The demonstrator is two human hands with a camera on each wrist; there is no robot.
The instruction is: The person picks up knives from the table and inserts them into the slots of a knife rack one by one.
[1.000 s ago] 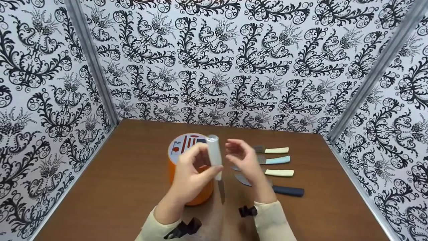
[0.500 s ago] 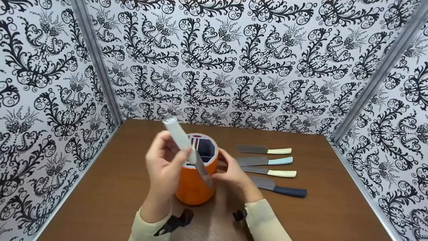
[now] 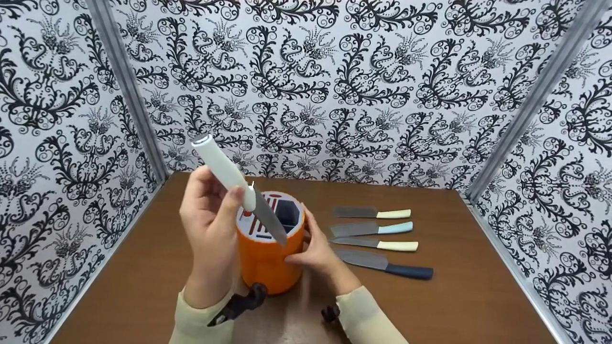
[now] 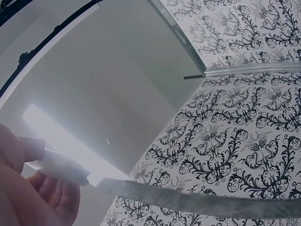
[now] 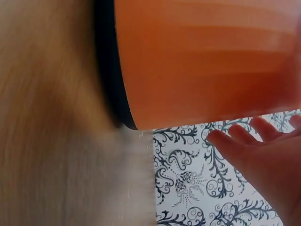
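Observation:
My left hand (image 3: 208,229) grips a knife by its white handle (image 3: 222,165), thumb near the bolster end. Its blade (image 3: 269,217) slants down to the right over the slotted top of an orange round knife holder (image 3: 267,267), overlapping the front rim in the head view. In the left wrist view the blade (image 4: 197,202) stretches to the right from the handle (image 4: 61,168). My right hand (image 3: 319,255) cups the holder's right side, thumb in front and fingers farther back. The right wrist view shows the holder's orange wall (image 5: 202,61) and several fingers (image 5: 228,141) along its edge.
Four-sided surroundings aside, several knives lie in a column to the right: a cream-handled one (image 3: 394,214), a light-blue-handled one (image 3: 396,228), another cream-handled one (image 3: 398,246) and a navy-handled one (image 3: 409,271). Patterned walls (image 3: 306,95) enclose the brown table (image 3: 158,248).
My left hand has moved left and up with the knife, which has gone from upright to slanted. My right hand has come from the air onto the holder's side.

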